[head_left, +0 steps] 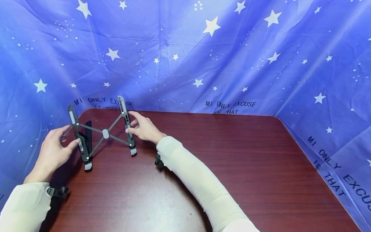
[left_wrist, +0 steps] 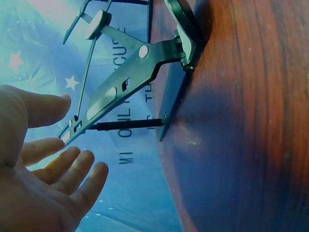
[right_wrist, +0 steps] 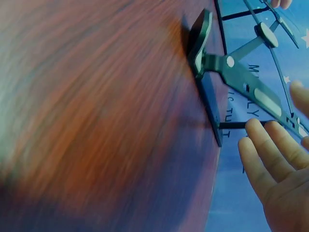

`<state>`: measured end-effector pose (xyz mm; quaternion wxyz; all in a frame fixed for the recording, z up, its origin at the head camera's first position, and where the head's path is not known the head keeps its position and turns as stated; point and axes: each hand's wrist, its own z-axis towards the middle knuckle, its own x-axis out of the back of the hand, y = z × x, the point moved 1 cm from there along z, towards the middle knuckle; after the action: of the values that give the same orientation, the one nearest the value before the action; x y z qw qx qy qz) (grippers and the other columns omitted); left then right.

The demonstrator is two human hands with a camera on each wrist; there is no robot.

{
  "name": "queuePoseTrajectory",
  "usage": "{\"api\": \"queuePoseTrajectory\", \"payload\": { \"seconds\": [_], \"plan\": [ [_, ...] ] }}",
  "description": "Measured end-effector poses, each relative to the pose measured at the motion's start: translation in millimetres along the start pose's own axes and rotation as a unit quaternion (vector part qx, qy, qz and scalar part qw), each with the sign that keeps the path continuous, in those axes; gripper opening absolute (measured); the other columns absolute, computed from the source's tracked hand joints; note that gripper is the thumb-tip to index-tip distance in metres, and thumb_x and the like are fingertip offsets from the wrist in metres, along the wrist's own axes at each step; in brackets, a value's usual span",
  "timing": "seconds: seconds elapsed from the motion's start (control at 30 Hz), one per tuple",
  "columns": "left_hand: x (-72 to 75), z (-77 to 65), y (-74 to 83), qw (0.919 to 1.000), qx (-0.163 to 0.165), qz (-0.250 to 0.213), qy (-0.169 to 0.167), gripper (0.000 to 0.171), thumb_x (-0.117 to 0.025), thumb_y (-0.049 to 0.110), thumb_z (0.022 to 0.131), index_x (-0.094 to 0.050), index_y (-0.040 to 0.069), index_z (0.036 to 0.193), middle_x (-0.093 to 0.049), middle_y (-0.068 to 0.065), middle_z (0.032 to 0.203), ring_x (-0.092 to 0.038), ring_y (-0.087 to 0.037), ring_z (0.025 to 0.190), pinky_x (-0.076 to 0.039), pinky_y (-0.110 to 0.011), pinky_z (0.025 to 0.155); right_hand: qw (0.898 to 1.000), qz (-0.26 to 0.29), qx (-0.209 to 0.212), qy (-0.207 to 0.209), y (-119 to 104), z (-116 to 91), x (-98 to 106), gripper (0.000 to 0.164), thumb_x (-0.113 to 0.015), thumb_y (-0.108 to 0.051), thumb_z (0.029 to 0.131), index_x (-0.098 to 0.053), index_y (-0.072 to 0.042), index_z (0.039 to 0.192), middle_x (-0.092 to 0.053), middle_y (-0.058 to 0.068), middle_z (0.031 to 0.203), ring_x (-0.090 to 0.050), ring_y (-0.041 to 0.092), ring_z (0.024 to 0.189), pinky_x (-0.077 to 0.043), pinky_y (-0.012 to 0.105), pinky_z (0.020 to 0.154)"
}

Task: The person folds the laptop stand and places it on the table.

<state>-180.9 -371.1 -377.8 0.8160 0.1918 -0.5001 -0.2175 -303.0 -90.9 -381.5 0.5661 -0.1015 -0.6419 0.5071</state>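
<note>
An unfolded black laptop stand (head_left: 106, 134) is set up on the table, its two sloped side rails joined by crossed grey bars with an oval hub (right_wrist: 266, 35). Light grey pads line the rails, and small flip-up lips (head_left: 88, 166) sit at their front ends. My left hand (head_left: 53, 151) is at the outside of the left rail (left_wrist: 108, 94), thumb and fingers spread with the fingertips close by it. On the other side, my right hand (head_left: 146, 128) has its fingertips right at the right rail (right_wrist: 260, 94), fingers extended rather than wrapped around.
The dark red wooden table (head_left: 232, 161) stretches to the right of the stand. Behind and at both sides hangs a blue curtain (head_left: 179, 48) with white stars and lettering, close behind the stand. Black camera mounts (head_left: 58, 192) are on both wrists.
</note>
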Motion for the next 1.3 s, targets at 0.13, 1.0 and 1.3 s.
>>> {"api": "queuePoseTrajectory", "payload": {
  "seconds": [0.13, 1.0, 1.3],
  "plan": [
    [-2.0, 2.4, -3.1, 0.9995, 0.016, -0.016, -0.023, 0.057, -0.065, 0.009, 0.088, -0.042, -0.011, 0.137, -0.054, -0.035, 0.116, -0.06, -0.022, 0.095, -0.045, -0.028, 0.084, 1.0, 0.014, -0.014, 0.004, -3, 1, -5, 0.068, -0.069, -0.02, 0.089, -0.034, -0.025, 0.147, -0.064, -0.007, 0.095, -0.063, 0.003, 0.075, -0.048, 0.017, 0.071],
    [-11.3, 6.0, -17.4, 0.9953, 0.04, -0.066, -0.059, 0.07, -0.065, -0.003, 0.085, -0.028, -0.01, 0.144, -0.06, -0.03, 0.097, -0.051, 0.013, 0.065, -0.045, -0.009, 0.055, 0.996, 0.077, -0.044, 0.011, -6, 4, -15, 0.08, -0.066, -0.001, 0.087, -0.028, -0.035, 0.149, -0.061, 0.002, 0.079, -0.063, 0.015, 0.061, -0.053, 0.022, 0.054],
    [-18.2, 4.1, -19.3, 0.991, 0.052, -0.101, -0.072, 0.076, -0.061, -0.009, 0.086, -0.018, -0.005, 0.149, -0.057, -0.026, 0.095, -0.061, -0.005, 0.06, -0.055, -0.027, 0.054, 0.993, 0.094, -0.068, 0.007, -3, 4, -15, 0.083, -0.065, -0.001, 0.088, -0.026, -0.042, 0.148, -0.059, 0.003, 0.08, -0.06, 0.014, 0.061, -0.053, 0.023, 0.054]
  ]
}}
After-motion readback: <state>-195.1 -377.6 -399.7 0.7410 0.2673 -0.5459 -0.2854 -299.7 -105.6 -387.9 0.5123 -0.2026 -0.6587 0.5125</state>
